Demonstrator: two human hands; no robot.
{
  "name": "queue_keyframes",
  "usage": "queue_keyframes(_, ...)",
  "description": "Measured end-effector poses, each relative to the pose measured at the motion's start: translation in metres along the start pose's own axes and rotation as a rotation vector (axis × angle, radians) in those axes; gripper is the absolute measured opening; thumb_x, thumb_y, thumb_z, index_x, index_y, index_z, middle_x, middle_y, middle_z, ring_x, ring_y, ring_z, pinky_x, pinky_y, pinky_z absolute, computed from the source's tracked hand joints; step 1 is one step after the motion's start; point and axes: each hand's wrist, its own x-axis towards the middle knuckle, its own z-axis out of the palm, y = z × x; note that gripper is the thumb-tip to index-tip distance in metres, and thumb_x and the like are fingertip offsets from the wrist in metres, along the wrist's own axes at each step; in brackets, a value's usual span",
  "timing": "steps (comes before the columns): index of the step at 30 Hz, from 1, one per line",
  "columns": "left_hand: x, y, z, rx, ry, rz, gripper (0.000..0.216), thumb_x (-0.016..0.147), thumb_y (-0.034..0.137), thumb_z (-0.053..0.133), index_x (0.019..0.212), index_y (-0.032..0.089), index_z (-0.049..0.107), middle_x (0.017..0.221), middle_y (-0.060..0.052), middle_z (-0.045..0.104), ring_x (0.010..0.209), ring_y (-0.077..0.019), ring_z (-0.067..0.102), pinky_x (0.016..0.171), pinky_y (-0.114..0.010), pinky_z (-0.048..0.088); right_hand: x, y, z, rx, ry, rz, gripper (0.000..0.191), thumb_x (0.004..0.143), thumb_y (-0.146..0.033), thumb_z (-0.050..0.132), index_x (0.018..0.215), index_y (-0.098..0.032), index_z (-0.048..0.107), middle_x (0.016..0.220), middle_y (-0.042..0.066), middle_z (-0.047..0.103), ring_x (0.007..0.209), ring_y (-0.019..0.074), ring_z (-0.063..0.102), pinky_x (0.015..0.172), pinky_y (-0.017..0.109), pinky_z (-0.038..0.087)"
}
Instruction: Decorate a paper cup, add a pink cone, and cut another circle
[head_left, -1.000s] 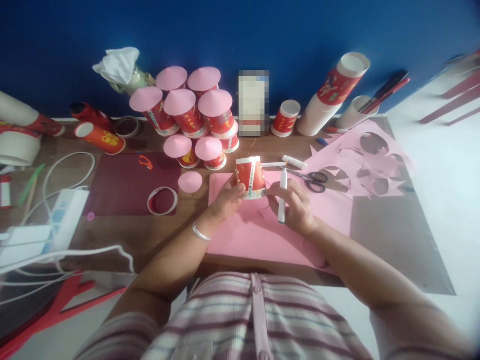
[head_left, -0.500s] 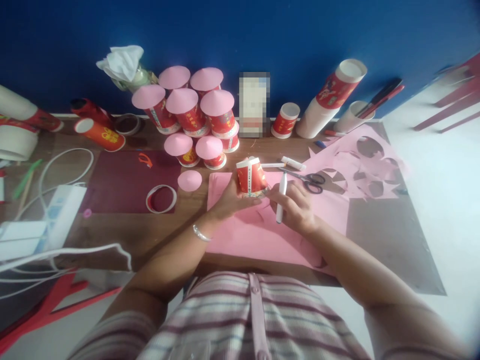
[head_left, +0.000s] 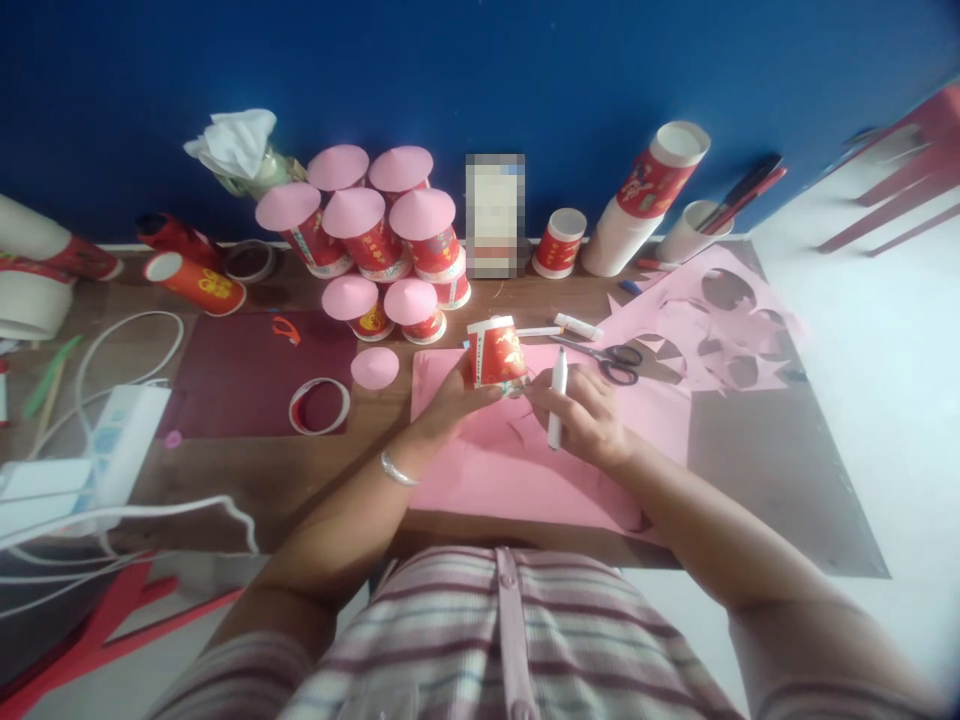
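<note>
My left hand (head_left: 456, 400) is closed round a small red paper cup (head_left: 496, 352) with gold print and a white rim, held above pink paper (head_left: 480, 470). A white marker pen (head_left: 558, 398) stands nearly upright in my right hand (head_left: 589, 415), which is closed on it. The fingertips of my right hand reach the lower edge of the cup. Just behind that hand lie scissors (head_left: 621, 364) with dark handles and a white cap-like tube (head_left: 579, 326). A loose pink paper cone (head_left: 375, 368) sits left of the cup.
Several red cups with pink cone tops (head_left: 352, 215) stand at the back left. A lone red cup (head_left: 559, 243) and a tall cup stack (head_left: 645, 200) are by the blue wall. Cut pink paper (head_left: 690, 300) lies right. A power strip (head_left: 120, 455) with white cables lies left.
The red cup has turned in my left hand, so its white printed strip has shifted left and more gold pattern shows. My right hand keeps the marker. The whole view has shifted slightly.
</note>
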Motion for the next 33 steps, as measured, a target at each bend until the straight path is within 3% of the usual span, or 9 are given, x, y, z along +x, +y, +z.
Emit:
queue_keyframes(3, 0.0001, 0.0015, 0.0011, -0.096, 0.010, -0.034, 0.044, 0.078, 0.047, 0.088, 0.110, 0.019, 0.073, 0.106, -0.008, 0.076, 0.101, -0.0264, 0.073, 0.091, -0.042, 0.060, -0.0011, 0.0008, 0.0029, 0.057, 0.021, 0.092, 0.042, 0.094, -0.005, 0.062, 0.130, -0.028, 0.062, 0.088, 0.003, 0.069, 0.075, 0.0196, 0.064, 0.067, 0.034, 0.054)
queue_keyframes(6, 0.0000, 0.0035, 0.0025, -0.144, 0.026, -0.043, 0.053, 0.075, 0.050, 0.090, 0.113, 0.019, 0.070, 0.106, -0.009, 0.077, 0.102, -0.0286, 0.074, 0.088, -0.044, 0.062, 0.0002, 0.0008, 0.0035, 0.079, 0.028, 0.090, 0.044, 0.093, -0.004, 0.064, 0.132, -0.027, 0.062, 0.085, 0.002, 0.067, 0.073, 0.0193, 0.063, 0.065, 0.033, 0.052)
queue_keyframes(11, 0.0004, 0.0007, -0.0006, -0.066, -0.015, 0.004, 0.046, 0.079, 0.050, 0.086, 0.109, 0.018, 0.071, 0.104, -0.009, 0.075, 0.095, -0.0258, 0.072, 0.086, -0.042, 0.060, 0.0032, -0.0001, 0.0029, 0.071, 0.023, 0.096, 0.035, 0.093, -0.006, 0.067, 0.123, -0.023, 0.063, 0.081, 0.002, 0.065, 0.072, 0.0183, 0.060, 0.065, 0.032, 0.050)
queue_keyframes(13, 0.0005, -0.0012, -0.0031, 0.016, -0.025, 0.026, 0.043, 0.080, 0.045, 0.086, 0.110, 0.019, 0.071, 0.103, -0.007, 0.074, 0.095, -0.0238, 0.070, 0.089, -0.040, 0.058, 0.0039, -0.0003, 0.0022, 0.058, 0.010, 0.110, 0.026, 0.095, -0.010, 0.068, 0.117, -0.023, 0.064, 0.079, 0.001, 0.064, 0.069, 0.0173, 0.058, 0.064, 0.030, 0.048)
queue_keyframes(16, -0.0004, -0.0023, -0.0059, 0.088, -0.042, 0.050, 0.055, 0.076, 0.044, 0.090, 0.121, 0.022, 0.067, 0.114, -0.007, 0.072, 0.108, -0.0250, 0.068, 0.098, -0.040, 0.054, 0.0045, 0.0001, 0.0013, 0.046, -0.015, 0.132, 0.015, 0.096, -0.010, 0.066, 0.105, -0.022, 0.064, 0.074, -0.001, 0.061, 0.062, 0.0152, 0.053, 0.060, 0.029, 0.044)
queue_keyframes(20, -0.0021, -0.0023, -0.0054, 0.125, -0.055, 0.070, 0.073, 0.068, 0.046, 0.095, 0.129, 0.026, 0.062, 0.131, -0.007, 0.066, 0.124, -0.0303, 0.063, 0.108, -0.045, 0.051, 0.0043, 0.0011, 0.0023, 0.064, -0.002, 0.215, 0.015, 0.093, -0.006, 0.065, 0.092, -0.021, 0.063, 0.068, -0.002, 0.059, 0.059, 0.0135, 0.051, 0.058, 0.027, 0.041)
queue_keyframes(22, -0.0021, -0.0028, -0.0038, 0.156, -0.027, 0.075, 0.076, 0.065, 0.044, 0.097, 0.129, 0.026, 0.060, 0.129, -0.008, 0.066, 0.123, -0.0318, 0.064, 0.106, -0.047, 0.052, 0.0035, 0.0012, 0.0035, 0.067, -0.001, 0.243, 0.015, 0.093, -0.006, 0.064, 0.090, -0.021, 0.063, 0.068, -0.002, 0.060, 0.058, 0.0132, 0.053, 0.058, 0.027, 0.042)
queue_keyframes(27, -0.0016, -0.0023, 0.0002, 0.167, -0.028, 0.105, 0.058, 0.072, 0.039, 0.093, 0.118, 0.023, 0.062, 0.110, -0.006, 0.070, 0.104, -0.0274, 0.069, 0.091, -0.043, 0.057, 0.0021, 0.0011, 0.0058, 0.073, -0.031, 0.232, 0.013, 0.094, -0.009, 0.063, 0.092, -0.022, 0.065, 0.068, -0.002, 0.060, 0.058, 0.0128, 0.052, 0.057, 0.026, 0.042)
queue_keyframes(33, -0.0005, -0.0022, 0.0013, 0.195, 0.072, 0.118, 0.051, 0.075, 0.036, 0.092, 0.116, 0.021, 0.063, 0.109, -0.006, 0.072, 0.103, -0.0261, 0.070, 0.093, -0.044, 0.056, 0.0006, 0.0046, 0.0073, 0.066, -0.063, 0.247, 0.012, 0.095, -0.012, 0.066, 0.102, -0.021, 0.066, 0.074, 0.000, 0.066, 0.062, 0.0154, 0.061, 0.059, 0.028, 0.048)
